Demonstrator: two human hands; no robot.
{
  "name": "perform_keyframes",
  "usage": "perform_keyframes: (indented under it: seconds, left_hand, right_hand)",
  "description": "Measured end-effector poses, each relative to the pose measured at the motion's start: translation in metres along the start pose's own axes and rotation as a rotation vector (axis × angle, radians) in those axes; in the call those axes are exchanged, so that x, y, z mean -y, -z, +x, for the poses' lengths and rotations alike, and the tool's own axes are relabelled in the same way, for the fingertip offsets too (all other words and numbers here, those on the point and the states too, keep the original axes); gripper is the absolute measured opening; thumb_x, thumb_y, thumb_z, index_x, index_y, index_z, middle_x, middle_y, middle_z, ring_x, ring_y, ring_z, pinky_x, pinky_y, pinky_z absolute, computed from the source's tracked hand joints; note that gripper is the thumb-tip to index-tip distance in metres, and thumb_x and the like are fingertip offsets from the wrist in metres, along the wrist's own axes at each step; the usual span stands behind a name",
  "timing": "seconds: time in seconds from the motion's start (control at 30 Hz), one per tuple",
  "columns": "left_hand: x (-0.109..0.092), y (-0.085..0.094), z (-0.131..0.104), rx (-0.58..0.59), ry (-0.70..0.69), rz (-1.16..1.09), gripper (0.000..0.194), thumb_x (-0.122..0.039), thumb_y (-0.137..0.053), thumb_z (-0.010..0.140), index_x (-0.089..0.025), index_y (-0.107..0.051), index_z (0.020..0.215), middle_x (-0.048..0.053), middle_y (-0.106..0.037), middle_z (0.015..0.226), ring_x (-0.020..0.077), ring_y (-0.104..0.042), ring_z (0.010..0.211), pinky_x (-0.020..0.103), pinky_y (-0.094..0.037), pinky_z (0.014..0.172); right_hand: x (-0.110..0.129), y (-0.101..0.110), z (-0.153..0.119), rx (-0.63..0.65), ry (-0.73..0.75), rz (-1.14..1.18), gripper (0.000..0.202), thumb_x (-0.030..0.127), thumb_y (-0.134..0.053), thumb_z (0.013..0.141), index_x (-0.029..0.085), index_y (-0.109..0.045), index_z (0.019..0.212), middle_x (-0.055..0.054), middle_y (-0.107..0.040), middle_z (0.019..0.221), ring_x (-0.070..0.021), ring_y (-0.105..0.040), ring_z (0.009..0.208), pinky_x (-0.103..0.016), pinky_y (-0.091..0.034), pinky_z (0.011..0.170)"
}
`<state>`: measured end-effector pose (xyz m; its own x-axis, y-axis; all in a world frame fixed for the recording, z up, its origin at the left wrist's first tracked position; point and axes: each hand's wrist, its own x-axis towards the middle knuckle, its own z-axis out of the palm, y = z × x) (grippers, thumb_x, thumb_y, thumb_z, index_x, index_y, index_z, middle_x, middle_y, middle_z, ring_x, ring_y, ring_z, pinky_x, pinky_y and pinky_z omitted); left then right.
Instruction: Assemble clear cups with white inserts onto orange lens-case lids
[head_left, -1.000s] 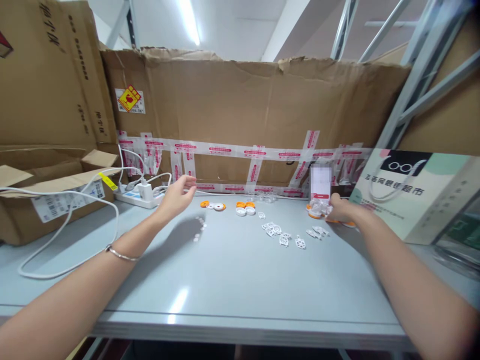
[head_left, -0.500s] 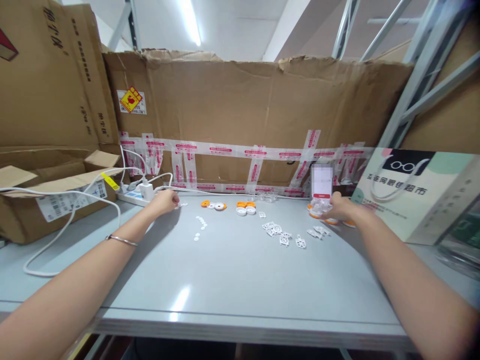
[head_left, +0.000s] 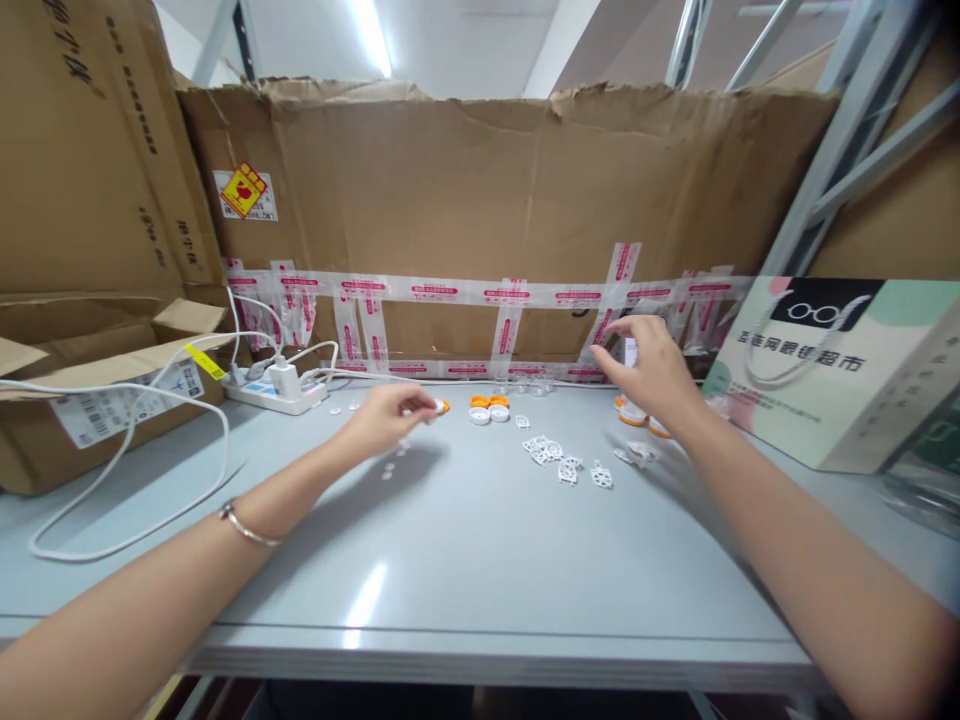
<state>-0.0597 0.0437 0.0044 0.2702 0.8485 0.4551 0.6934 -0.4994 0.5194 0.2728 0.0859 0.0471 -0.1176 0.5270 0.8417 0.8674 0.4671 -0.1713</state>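
My left hand (head_left: 394,415) is closed in a pinch above the table, in front of a white-and-orange round part (head_left: 443,406). Whatever its fingertips hold is too small to make out. Several small white discs (head_left: 388,470) lie below that hand. My right hand (head_left: 645,365) is raised with thumb and fingers apart and nothing in it. Behind it a phone (head_left: 631,350) is mostly hidden. Orange-and-white round parts (head_left: 631,416) sit beneath the right hand. Flat white cut-out pieces (head_left: 551,450) lie between the hands, near orange rings (head_left: 489,401) and white round cups (head_left: 480,415).
A large taped cardboard box (head_left: 450,200) stands along the back. At left are an open carton (head_left: 45,430), a power strip (head_left: 300,398) and a looping white cable (head_left: 217,480). A paper bag (head_left: 817,400) stands at right. Clear plastic parts (head_left: 532,382) sit by the back box.
My left hand has moved right, from beside the power strip to the white-and-orange part. My right hand has let go of the clear plastic parts by the phone, risen and opened.
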Motion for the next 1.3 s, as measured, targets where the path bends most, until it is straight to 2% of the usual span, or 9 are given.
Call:
perform_keyframes:
  seconds: [0.07,0.2,0.43,0.53,0.67,0.8,0.9,1.1,1.3]
  left_hand:
    - [-0.017,-0.019,-0.007,0.088,-0.128,-0.068,0.013,-0.026,-0.054,0.077,-0.018,-0.064,0.078,0.003,-0.067,0.075,0.0138,-0.059,0.067,0.024,-0.043,0.061]
    - [-0.027,-0.039,-0.016,0.169,-0.193,-0.076,0.009,-0.022,-0.055,0.077,-0.019,-0.064,0.079,0.002,-0.066,0.076,0.0135,-0.059,0.069,0.024,-0.044,0.061]
    - [-0.023,-0.043,-0.014,0.199,-0.166,-0.002,0.007,-0.02,-0.058,0.077,-0.017,-0.062,0.082,0.001,-0.066,0.077,0.012,-0.06,0.07,0.022,-0.046,0.064]
    - [-0.022,-0.038,-0.01,0.151,-0.2,0.015,0.011,-0.025,-0.057,0.079,-0.018,-0.062,0.086,0.002,-0.067,0.08,0.0124,-0.061,0.074,0.022,-0.045,0.066]
    - [-0.001,-0.02,0.001,0.03,-0.125,0.151,0.021,-0.029,-0.045,0.086,-0.017,-0.062,0.091,0.004,-0.067,0.093,0.0145,-0.061,0.081,0.024,-0.046,0.073]
    - [0.039,-0.007,0.01,0.061,0.041,0.302,0.027,-0.028,-0.046,0.083,-0.014,-0.06,0.101,0.011,-0.064,0.107,0.0233,-0.059,0.098,0.035,-0.045,0.085]
    - [0.057,-0.01,0.013,0.106,0.081,0.356,0.041,-0.029,-0.045,0.083,-0.015,-0.049,0.121,0.013,-0.054,0.125,0.0278,-0.05,0.114,0.041,-0.039,0.094]
    - [0.049,-0.028,0.015,0.164,0.032,0.417,0.037,-0.031,-0.044,0.085,-0.028,-0.05,0.121,0.005,-0.043,0.137,0.029,-0.037,0.126,0.047,-0.031,0.099]
    - [0.049,-0.029,0.017,0.125,-0.021,0.407,0.017,-0.025,-0.047,0.083,-0.021,-0.061,0.092,0.006,-0.065,0.102,0.0236,-0.057,0.099,0.037,-0.041,0.086]
  right_hand:
    - [0.011,-0.007,-0.004,0.05,0.077,0.079,0.02,0.028,-0.055,0.077,0.019,-0.052,0.095,-0.009,-0.055,0.097,-0.0229,-0.052,0.096,-0.035,-0.041,0.085]
    - [0.027,-0.017,-0.012,0.177,0.15,0.182,0.019,0.028,-0.054,0.079,0.019,-0.053,0.096,-0.009,-0.056,0.1,-0.0217,-0.054,0.095,-0.035,-0.042,0.084]
    - [0.036,-0.027,-0.02,0.293,0.175,0.228,0.016,0.028,-0.054,0.08,0.019,-0.055,0.093,-0.008,-0.056,0.102,-0.0213,-0.055,0.097,-0.036,-0.042,0.086]
    - [0.037,-0.028,-0.022,0.302,0.168,0.245,0.014,0.027,-0.054,0.08,0.02,-0.056,0.092,-0.007,-0.057,0.101,-0.021,-0.056,0.096,-0.036,-0.043,0.085]
    - [0.039,-0.029,-0.023,0.32,0.174,0.267,0.012,0.026,-0.053,0.08,0.019,-0.057,0.089,-0.007,-0.059,0.099,-0.0208,-0.056,0.095,-0.036,-0.043,0.085]
    - [0.039,-0.033,-0.024,0.348,0.186,0.281,0.012,0.026,-0.053,0.08,0.019,-0.058,0.088,-0.008,-0.06,0.098,-0.0207,-0.057,0.094,-0.036,-0.043,0.085]
    - [0.038,-0.035,-0.025,0.367,0.185,0.293,0.013,0.027,-0.052,0.08,0.018,-0.058,0.088,-0.008,-0.061,0.098,-0.0204,-0.057,0.093,-0.035,-0.043,0.084]
    - [0.04,-0.035,-0.026,0.385,0.185,0.308,0.013,0.028,-0.052,0.08,0.018,-0.059,0.086,-0.007,-0.061,0.096,-0.0201,-0.058,0.092,-0.035,-0.043,0.083]
    - [0.043,-0.037,-0.027,0.4,0.191,0.326,0.013,0.028,-0.052,0.081,0.019,-0.059,0.086,-0.007,-0.061,0.095,-0.0201,-0.058,0.09,-0.035,-0.044,0.081]
